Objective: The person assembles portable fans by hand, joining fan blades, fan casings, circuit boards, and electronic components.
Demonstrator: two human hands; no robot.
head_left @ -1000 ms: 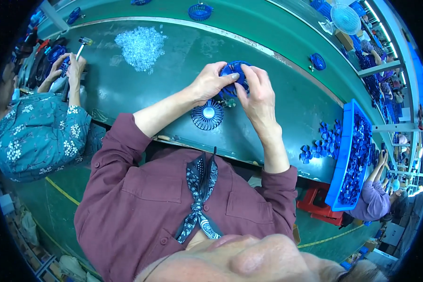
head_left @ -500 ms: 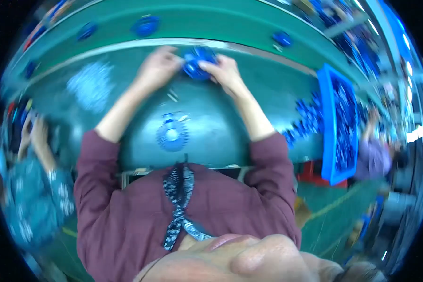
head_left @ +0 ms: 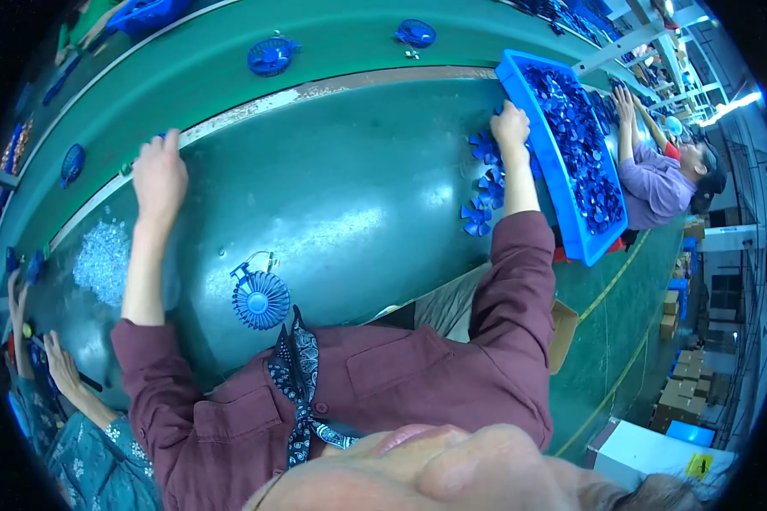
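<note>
Though near right fingers (head_left: pixel 510 117), blades (head_left: pixel 491 186) on tabletop (head_left: pixel 349 170).

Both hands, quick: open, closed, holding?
Left hand: fingers bent, at the far edge of the worktable; grip cannot be told.
Right hand: fingers curled by loose blue fan blades; grip cannot be told.

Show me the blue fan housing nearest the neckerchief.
The ribbed housing on the tabletop, beside the neckerchief; other housings, such as those on the belt, lie farther away.

head view | left fisheye, head-worn | looks down | near, above green workbench (head_left: pixel 375 162)
</note>
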